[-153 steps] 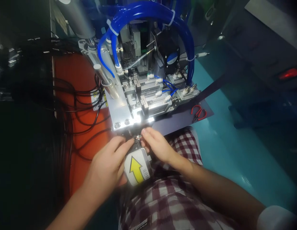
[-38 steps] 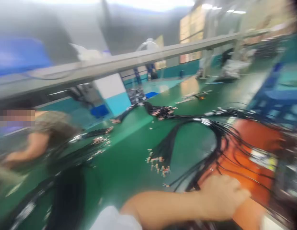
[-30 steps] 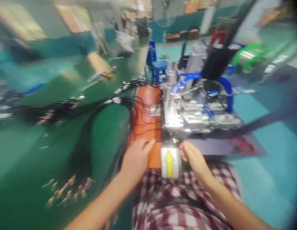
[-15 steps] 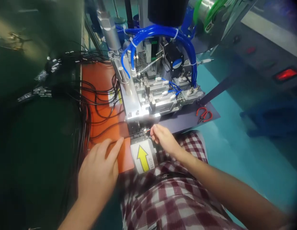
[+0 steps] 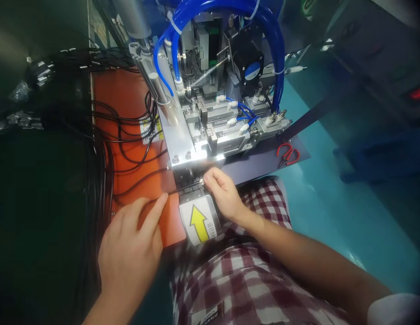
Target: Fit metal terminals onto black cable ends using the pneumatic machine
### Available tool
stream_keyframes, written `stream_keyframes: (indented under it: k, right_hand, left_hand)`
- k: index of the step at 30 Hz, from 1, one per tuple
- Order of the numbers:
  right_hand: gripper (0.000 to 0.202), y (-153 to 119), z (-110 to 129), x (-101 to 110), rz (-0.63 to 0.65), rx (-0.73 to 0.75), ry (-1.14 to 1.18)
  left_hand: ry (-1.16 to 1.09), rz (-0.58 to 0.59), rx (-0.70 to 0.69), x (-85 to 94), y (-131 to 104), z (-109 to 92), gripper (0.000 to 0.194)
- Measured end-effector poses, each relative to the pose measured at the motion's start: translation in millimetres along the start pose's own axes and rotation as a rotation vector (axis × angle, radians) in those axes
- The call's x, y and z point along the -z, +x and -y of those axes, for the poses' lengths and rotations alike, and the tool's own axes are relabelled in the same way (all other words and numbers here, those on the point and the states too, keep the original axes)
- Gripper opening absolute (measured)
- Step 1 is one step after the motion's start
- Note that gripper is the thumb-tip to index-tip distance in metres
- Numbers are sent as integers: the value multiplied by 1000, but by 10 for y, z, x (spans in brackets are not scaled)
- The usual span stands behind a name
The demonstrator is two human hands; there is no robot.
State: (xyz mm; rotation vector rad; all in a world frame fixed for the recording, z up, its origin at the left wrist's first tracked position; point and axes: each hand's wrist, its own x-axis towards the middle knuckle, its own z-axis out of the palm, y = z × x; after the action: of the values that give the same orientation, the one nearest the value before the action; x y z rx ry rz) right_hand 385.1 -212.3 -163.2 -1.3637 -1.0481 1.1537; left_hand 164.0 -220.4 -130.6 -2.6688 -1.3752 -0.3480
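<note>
A thin black cable (image 5: 179,188) runs across the front of the machine, just above the white label with a yellow arrow (image 5: 198,221). My right hand (image 5: 222,192) pinches the small metallic end of this cable at the machine's front edge. My left hand (image 5: 135,243) is over the orange mat (image 5: 172,225), its thumb and index finger closed on the cable near the label's left side; its other fingers are bent. What lies under the left palm is hidden.
Behind the hands stands the metal machine (image 5: 183,140) with thick blue tubes (image 5: 277,45). Black cables (image 5: 128,117) loop over the mat at left. Red-handled pliers (image 5: 288,154) lie on the grey plate at right. A bundle of cable ends (image 5: 27,119) is at far left.
The view has shifted, so the machine sits larger and further left. My right hand has come slightly nearer the machine's slot with the cable end; my left hand keeps its hold.
</note>
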Motion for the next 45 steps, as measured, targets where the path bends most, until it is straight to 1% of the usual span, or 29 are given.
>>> stream_keyframes:
  k: [4,8,12,14,17,20,22,24,29,32,35,38,45]
  right_hand:
    - [39,-6,-49,45,-15,-110,27]
    - [47,-85,-110,197,-27,-157,25]
    - [44,-218,-151,334,-21,-176,19]
    - [39,-277,-156,376,-18,-173,10]
    - [34,-358,-142,420,13,-169,-5]
    - [33,-456,-156,467,53,-189,-35]
    - [33,-537,-221,518,83,-213,-70]
    - [30,-629,-336,593,121,-239,-123]
    - [19,-891,-729,910,230,-316,-346]
    - [18,-1030,-922,1129,235,-353,-496]
    - [17,-1114,-1048,1281,233,-386,-609]
    - [17,-1137,-1119,1334,254,-405,-675]
    - [16,-1093,-1136,1310,300,-436,-754]
  left_hand:
    - [13,-4,1,12,-4,-3,69]
    - [25,-6,-1,21,-10,-28,65]
    - [24,-35,27,10,-16,-81,62]
    - [28,-42,48,0,-17,-105,57]
    - [45,-45,92,-13,-11,-134,48]
    - [45,-52,134,-17,1,-154,45]
    - [40,-54,148,-16,5,-162,46]
    - [43,-59,151,-14,6,-164,46]
    - [45,-74,163,-20,7,-161,47]
    - [38,-77,168,-24,10,-169,47]
    - [34,-82,179,-24,11,-180,48]
    - [36,-80,188,-26,11,-183,48]
    - [26,-74,202,-32,1,-177,48]
